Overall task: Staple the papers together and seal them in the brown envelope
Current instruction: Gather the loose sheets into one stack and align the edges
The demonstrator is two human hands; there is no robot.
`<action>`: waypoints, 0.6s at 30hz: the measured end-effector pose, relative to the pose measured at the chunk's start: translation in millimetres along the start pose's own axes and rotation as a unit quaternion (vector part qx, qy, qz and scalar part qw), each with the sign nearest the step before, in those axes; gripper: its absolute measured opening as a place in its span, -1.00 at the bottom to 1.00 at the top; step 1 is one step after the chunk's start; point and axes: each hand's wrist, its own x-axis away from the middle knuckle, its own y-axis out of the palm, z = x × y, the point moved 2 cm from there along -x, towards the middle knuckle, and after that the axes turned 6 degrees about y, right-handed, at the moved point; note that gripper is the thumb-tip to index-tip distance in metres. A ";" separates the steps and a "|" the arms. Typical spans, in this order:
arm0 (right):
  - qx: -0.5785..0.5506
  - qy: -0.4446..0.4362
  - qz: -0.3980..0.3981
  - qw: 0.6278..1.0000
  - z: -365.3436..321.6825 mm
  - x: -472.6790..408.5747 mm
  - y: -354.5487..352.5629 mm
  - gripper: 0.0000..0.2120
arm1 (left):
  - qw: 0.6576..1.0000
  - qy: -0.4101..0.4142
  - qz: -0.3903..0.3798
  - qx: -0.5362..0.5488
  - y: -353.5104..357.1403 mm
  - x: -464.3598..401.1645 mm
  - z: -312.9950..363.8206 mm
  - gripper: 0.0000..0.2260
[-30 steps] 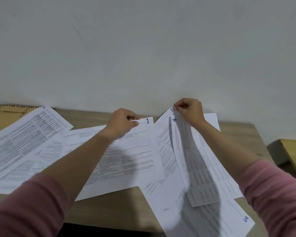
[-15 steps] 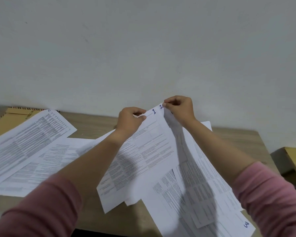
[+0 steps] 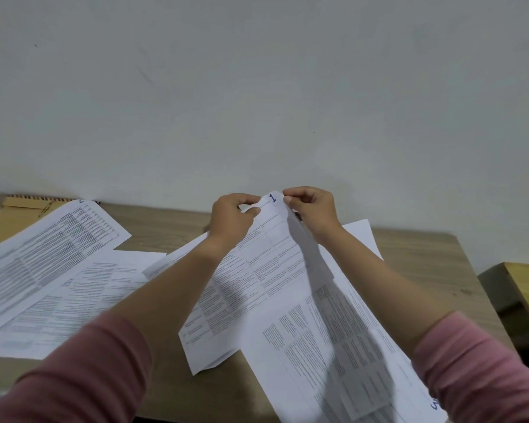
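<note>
We are still gathering sheets: our left hand (image 3: 232,219) pinches the top of sheet 1 (image 3: 257,270), and our right hand (image 3: 313,209) pinches its far corner together with the sheets beneath, held up off the desk (image 3: 425,257). More sheets (image 3: 52,270) lie well left of our left hand, over the brown envelope (image 3: 16,213). Next, we judge, the corners need squaring before stapling; no stapler is in view.

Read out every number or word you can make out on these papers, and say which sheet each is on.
"1": blue handwriting on the top corner of the sheet pinched by the left hand and right hand.
Blue mark on the bottom-right sheet: cut off, unreadable.
Mark on the far-left sheet: too small.
Printed text: too blurred.
</note>
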 end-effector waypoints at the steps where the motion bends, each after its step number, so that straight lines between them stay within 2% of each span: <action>1: 0.004 -0.001 0.002 1.000 0.3 -0.1 0.4 -0.85 | 1.000 0.002 -0.008 0.000 0.8 -0.9 -1.3 -0.80; 7: -0.014 0.003 0.017 1.000 0.1 1.9 4.2 -0.88 | 1.000 -0.010 0.003 -0.009 0.9 -7.5 -9.1 -0.85; 14: -0.046 0.002 0.026 0.999 1.4 5.5 9.4 -0.89 | 0.999 -0.013 -0.017 0.036 5.2 -5.2 -9.7 -0.84; 18: 0.021 -0.026 0.016 0.999 2.7 7.7 6.7 -0.85 | 0.998 -0.010 -0.013 0.054 3.0 -4.0 -10.0 -0.84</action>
